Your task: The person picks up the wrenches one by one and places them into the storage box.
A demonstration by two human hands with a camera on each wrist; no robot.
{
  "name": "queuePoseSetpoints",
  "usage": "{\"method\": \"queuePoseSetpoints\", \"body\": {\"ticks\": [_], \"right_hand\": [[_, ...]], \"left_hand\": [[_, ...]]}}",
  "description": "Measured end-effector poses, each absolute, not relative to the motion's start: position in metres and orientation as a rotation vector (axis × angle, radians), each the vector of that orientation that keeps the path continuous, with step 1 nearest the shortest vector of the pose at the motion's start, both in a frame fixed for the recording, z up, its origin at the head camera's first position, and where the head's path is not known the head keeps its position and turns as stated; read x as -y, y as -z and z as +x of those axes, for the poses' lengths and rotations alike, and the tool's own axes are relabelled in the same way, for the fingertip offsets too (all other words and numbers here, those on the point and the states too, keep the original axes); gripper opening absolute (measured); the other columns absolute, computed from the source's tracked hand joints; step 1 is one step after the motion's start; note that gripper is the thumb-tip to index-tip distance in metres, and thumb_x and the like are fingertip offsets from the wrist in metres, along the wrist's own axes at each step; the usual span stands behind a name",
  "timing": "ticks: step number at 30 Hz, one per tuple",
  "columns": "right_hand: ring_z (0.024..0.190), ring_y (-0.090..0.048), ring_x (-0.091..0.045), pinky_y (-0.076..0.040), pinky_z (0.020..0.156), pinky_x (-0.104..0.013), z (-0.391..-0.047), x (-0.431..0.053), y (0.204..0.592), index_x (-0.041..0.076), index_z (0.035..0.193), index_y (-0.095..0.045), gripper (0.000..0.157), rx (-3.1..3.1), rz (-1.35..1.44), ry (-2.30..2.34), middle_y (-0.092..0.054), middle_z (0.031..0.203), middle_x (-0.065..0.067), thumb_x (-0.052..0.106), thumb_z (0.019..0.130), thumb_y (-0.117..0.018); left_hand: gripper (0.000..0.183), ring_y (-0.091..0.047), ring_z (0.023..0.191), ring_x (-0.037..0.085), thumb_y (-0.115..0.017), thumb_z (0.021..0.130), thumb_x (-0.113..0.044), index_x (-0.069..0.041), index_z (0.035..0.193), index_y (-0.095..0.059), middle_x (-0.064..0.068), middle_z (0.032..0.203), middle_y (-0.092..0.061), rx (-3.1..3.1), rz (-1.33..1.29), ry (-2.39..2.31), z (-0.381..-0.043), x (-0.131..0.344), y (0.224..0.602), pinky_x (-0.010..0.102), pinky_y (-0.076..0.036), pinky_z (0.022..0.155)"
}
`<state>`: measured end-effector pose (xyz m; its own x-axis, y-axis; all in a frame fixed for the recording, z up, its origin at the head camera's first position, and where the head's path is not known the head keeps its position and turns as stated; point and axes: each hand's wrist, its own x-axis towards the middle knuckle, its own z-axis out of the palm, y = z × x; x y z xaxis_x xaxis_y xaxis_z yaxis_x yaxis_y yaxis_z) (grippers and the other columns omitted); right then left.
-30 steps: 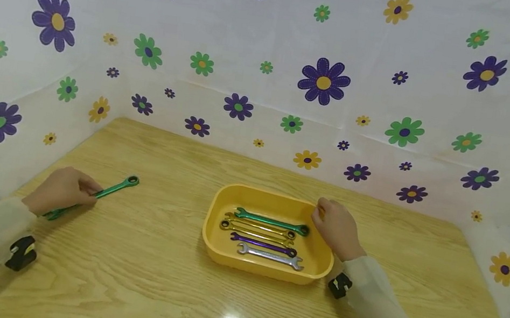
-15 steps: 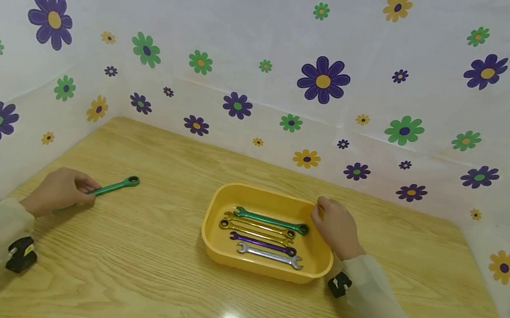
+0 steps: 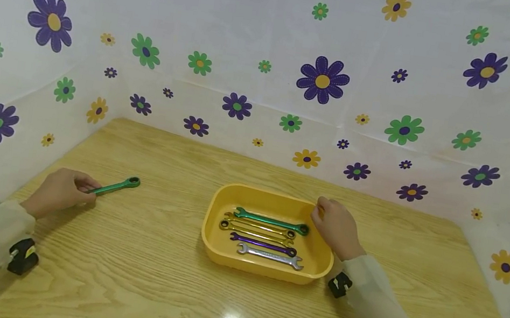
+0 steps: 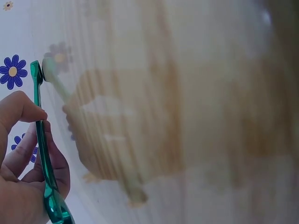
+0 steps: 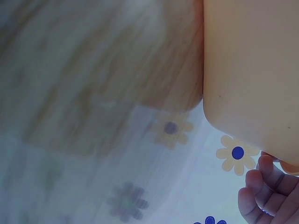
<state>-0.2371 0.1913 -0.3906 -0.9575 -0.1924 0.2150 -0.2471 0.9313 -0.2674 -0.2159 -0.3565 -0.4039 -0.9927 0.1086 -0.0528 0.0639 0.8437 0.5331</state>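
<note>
At the left of the table, my left hand (image 3: 63,192) pinches a green ratcheting combination wrench (image 3: 115,187). Its ring end points away from me to the right; the hand covers its other end in the head view. In the left wrist view, thumb and fingers hold the green wrench (image 4: 43,154) mid-shaft, close beside the glossy tabletop. My right hand (image 3: 335,227) grips the right rim of a yellow plastic tray (image 3: 249,266). Inside the tray lie a green wrench (image 3: 270,221), two gold wrenches (image 3: 256,234), a purple wrench (image 3: 262,244) and a silver open-end wrench (image 3: 270,256), roughly parallel.
The wood-grain table (image 3: 146,274) carries the tray right of its middle. Flower-printed white cloth (image 3: 272,36) stands along the back and both sides. Each wrist wears a small black device (image 3: 23,256).
The left hand has turned slightly on the green wrench, so the wrench's near end, visible below the hand earlier, is now hidden. The right hand and tray have stayed put.
</note>
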Motion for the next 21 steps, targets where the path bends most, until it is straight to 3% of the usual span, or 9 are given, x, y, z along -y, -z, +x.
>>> {"method": "queuePoseSetpoints", "body": {"ticks": [21], "right_hand": [[0.059,-0.044,-0.016,-0.035,0.051,-0.024,-0.2371,-0.1914,0.3922,0.005,0.083,-0.06,0.012,2.898,0.332,-0.445,-0.053,0.068,-0.006,0.015,0.087,-0.055]], "left_hand": [[0.031,-0.055,0.071,0.001,-0.07,0.079,-0.015,0.004,0.104,-0.067,0.012,0.088,-0.07,-2.976,0.135,-0.868,-0.2176,0.3527,0.4011,0.02,-0.045,0.061]]}}
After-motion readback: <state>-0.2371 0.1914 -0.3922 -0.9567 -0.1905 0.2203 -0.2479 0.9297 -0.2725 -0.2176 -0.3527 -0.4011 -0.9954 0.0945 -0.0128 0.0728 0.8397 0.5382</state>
